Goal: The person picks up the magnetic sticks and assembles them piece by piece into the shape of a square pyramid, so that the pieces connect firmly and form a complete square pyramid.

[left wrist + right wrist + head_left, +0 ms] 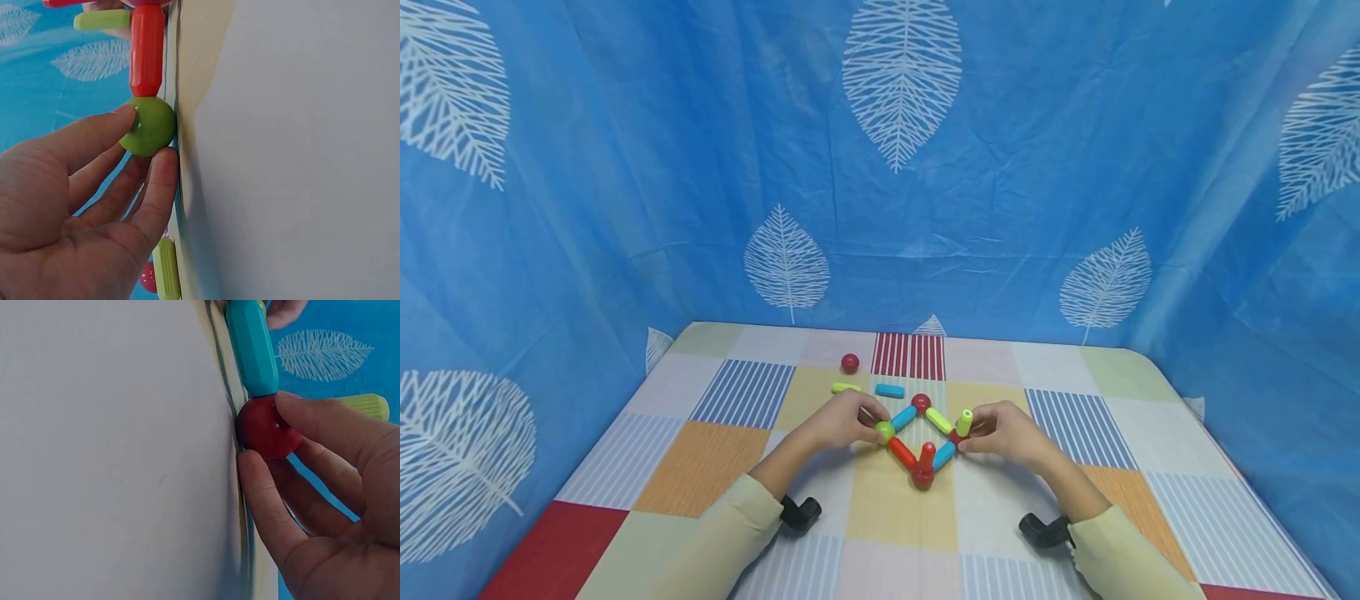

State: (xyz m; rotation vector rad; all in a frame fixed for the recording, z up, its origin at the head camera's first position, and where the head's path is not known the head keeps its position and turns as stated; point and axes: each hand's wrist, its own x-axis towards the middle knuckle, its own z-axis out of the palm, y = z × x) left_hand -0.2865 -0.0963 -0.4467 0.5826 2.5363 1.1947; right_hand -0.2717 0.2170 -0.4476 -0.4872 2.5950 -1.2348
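On the table lies a diamond-shaped frame of toy rods and balls. My left hand (844, 419) pinches its green ball (149, 127) at the left corner, thumb and fingers around it. Opposite, my right hand (1011, 433) holds the dark red ball (267, 428) at the right corner, from which a yellow-green rod (965, 422) stands up. Another red ball (922, 477) forms the near corner and carries an upright red rod (928, 455). At the far corner is a third red ball (921, 403). A red rod (902, 453), two blue rods and a yellow-green rod (938, 421) make the sides.
Behind the frame lie a loose red ball (850, 362), a yellow-green rod (847, 388) and a blue rod (890, 390). A patchwork-patterned cloth (910, 521) covers the table. Blue curtains (1000, 192) with white leaf prints hang at the back and both sides.
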